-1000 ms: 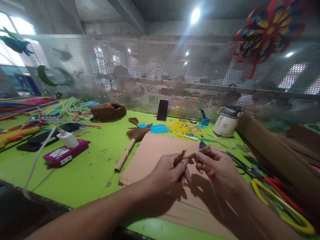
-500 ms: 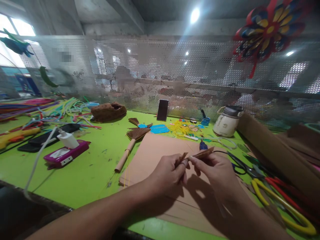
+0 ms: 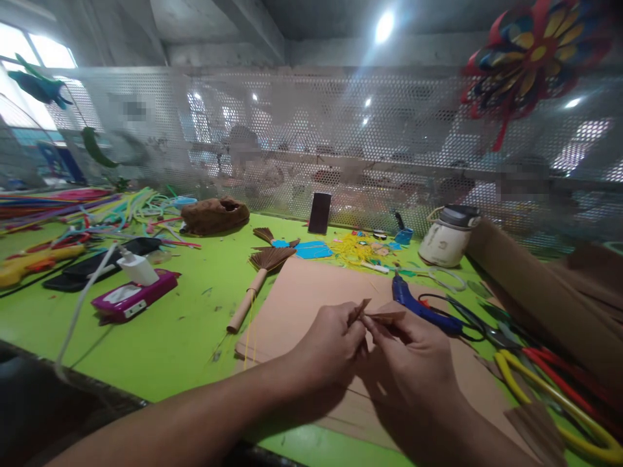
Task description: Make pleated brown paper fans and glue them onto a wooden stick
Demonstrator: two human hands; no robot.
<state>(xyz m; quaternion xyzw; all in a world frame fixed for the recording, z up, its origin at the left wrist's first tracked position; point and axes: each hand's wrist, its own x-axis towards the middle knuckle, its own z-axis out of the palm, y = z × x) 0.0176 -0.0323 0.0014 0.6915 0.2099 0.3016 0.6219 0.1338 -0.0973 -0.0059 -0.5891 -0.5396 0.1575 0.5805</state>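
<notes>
My left hand (image 3: 329, 344) and my right hand (image 3: 418, 363) meet over a tan card sheet (image 3: 302, 298) on the green table (image 3: 185, 324). Both pinch one small folded strip of brown paper (image 3: 377, 314), the left at its near end, the right along its length. Fingers of both hands are closed on it. A blue glue gun (image 3: 422, 307) lies just beyond my right hand. A small broom with a paper handle (image 3: 257, 275) lies left of the sheet.
A pink box with a white charger (image 3: 134, 292) sits at the left, by dark phones and coloured strips (image 3: 97, 211). A cream pot (image 3: 445, 237), scissors and red and yellow rods (image 3: 549, 386) lie at the right, with brown card rolls (image 3: 535, 292). Perforated mesh closes the back.
My hands have come closer to me and lower with the brown strip, and my right hand has closed in against the left. The blue glue gun now shows beyond them.
</notes>
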